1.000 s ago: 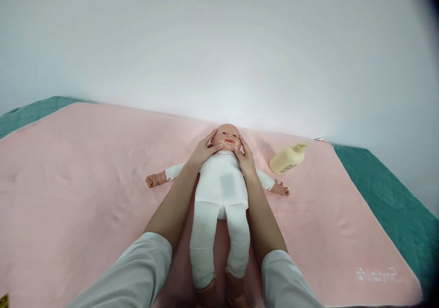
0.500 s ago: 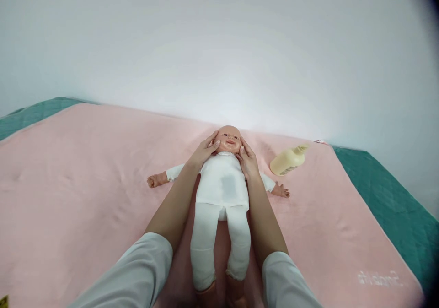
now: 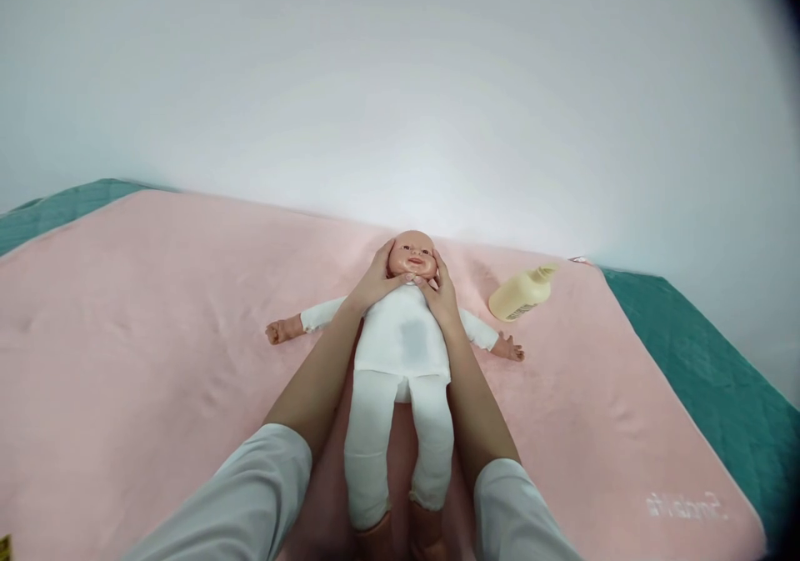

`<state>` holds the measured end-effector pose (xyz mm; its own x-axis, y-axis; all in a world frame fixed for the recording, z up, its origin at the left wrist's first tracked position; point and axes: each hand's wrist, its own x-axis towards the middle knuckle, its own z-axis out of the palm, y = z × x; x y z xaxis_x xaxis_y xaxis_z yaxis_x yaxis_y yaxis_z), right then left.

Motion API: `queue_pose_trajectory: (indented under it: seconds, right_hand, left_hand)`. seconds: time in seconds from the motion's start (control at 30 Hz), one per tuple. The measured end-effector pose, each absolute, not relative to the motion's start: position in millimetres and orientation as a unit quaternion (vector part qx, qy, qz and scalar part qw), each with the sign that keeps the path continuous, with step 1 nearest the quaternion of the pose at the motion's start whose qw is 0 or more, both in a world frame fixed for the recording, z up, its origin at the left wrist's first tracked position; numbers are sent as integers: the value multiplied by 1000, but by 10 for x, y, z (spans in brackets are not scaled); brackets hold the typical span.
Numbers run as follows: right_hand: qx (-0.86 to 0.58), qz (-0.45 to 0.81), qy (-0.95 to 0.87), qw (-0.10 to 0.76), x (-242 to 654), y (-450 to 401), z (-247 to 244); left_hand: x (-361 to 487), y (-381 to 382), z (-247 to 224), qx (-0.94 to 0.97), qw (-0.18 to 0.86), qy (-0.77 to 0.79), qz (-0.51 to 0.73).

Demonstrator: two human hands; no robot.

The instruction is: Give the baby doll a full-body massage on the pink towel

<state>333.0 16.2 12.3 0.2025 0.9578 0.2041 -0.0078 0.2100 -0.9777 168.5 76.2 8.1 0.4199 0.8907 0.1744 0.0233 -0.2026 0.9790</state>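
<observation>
A baby doll (image 3: 403, 332) with a bald head and white cloth body lies on its back on a pink blanket (image 3: 187, 319), arms spread and feet toward me. My left hand (image 3: 376, 280) cups the left side of its head, the thumb at the chin. On the other side my right hand (image 3: 442, 291) holds the head too, its thumb also under the chin. Both thumbs nearly meet at the neck. The fingertips lie partly behind the head, out of sight.
A pale yellow pump bottle (image 3: 520, 296) lies tilted on the blanket, right of the doll. Green quilted cloth (image 3: 700, 353) shows past the blanket's edges. A white wall (image 3: 400, 86) rises behind. Something small and yellow is at the bottom left corner.
Both thumbs have moved down from the doll's cheeks to under its chin, closer together. The hands still hold the head. The whole view has shifted slightly.
</observation>
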Motion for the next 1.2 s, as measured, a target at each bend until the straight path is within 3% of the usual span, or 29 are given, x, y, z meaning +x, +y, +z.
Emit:
queue_pose_trajectory:
  seconds: [0.4,1.2]
  right_hand:
    - [-511,343,-511,600,3330,188,66]
    - [-475,383,-511,605,3435,164,105]
  left_hand:
    - [1717,755,117,641,521,360,434]
    - [1600,729,210,506,687,312,418]
